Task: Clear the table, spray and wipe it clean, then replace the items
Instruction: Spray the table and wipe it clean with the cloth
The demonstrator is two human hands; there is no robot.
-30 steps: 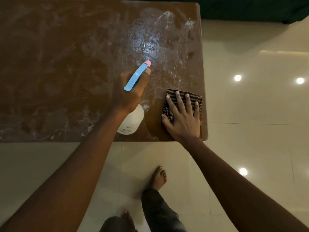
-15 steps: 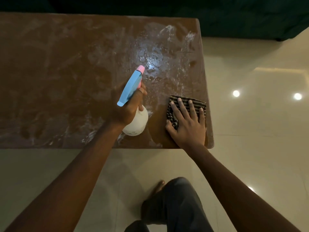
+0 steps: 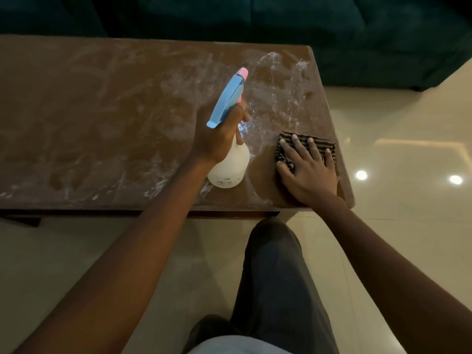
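**Counter cleared and sprayed, wiping barely begun**

Counter [image 3: 102, 118] is bare of household items: nothing stands on its brown top except what the two hands bring to it, so the clearing step looks finished. White streaks and wet droplets cover much of the surface, thickest toward the far right corner, with fainter smears running along the near edge and out to the left. That spread suggests the spraying is well along, perhaps complete.

The left hand [image 3: 219, 134] is closed around the neck of the spray bottle [image 3: 228, 167], fingers curled at the trigger, the blue head with its pink nozzle tilted toward the far right corner. Whether the bottle's white base rests on the counter or hangs just above it, near the front edge, cannot be told from this view.

The right hand [image 3: 309, 169] lies flat with fingers spread wide, pressing the striped cloth [image 3: 321, 145] down on the top close to the near right corner, just beside the right edge. The cloth is folded into a small pad and touches the surface.

Judging by how much residue remains, nearly all of the wiping is left to do, from this corner across to the left end. The items that belong on the counter are nowhere in view, so putting them back is also outstanding.
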